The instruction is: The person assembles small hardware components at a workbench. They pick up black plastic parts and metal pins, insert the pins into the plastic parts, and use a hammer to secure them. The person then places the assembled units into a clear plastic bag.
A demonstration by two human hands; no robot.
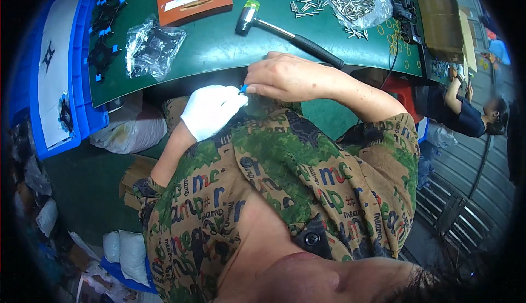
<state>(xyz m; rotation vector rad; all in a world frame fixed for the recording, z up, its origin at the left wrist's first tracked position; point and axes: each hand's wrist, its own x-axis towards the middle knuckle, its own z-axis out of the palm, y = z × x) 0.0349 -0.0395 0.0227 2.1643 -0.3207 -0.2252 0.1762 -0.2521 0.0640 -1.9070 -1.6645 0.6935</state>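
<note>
The green tabletop (213, 51) curved across in front of me, its near edge bowing my way, and there, just off that edge on my side, was the small blue piece (243, 89)! It sat right where my bare right hand (276, 78) and my white-gloved left hand (211, 108) met, so neither was clearly the nearer: just left of the right fingertips, just off the upper right of the glove. Its long axis? Too small and too covered to call. On the right, thumb and finger looked pinched onto it; on the left, the fingers were curled in close beside it, but what they gripped, I couldn't tell.

Outward we went! The hammer (307, 45) slanted over the tabletop, grip end by the near edge on my right, head farther in. Toward the near left corner lay a clear bag (155, 47), with a brown block (197, 12) beyond it. Metal pins (307, 4) spread well back from the near edge, and a blue tray (78, 64) flanked the left edge.
</note>
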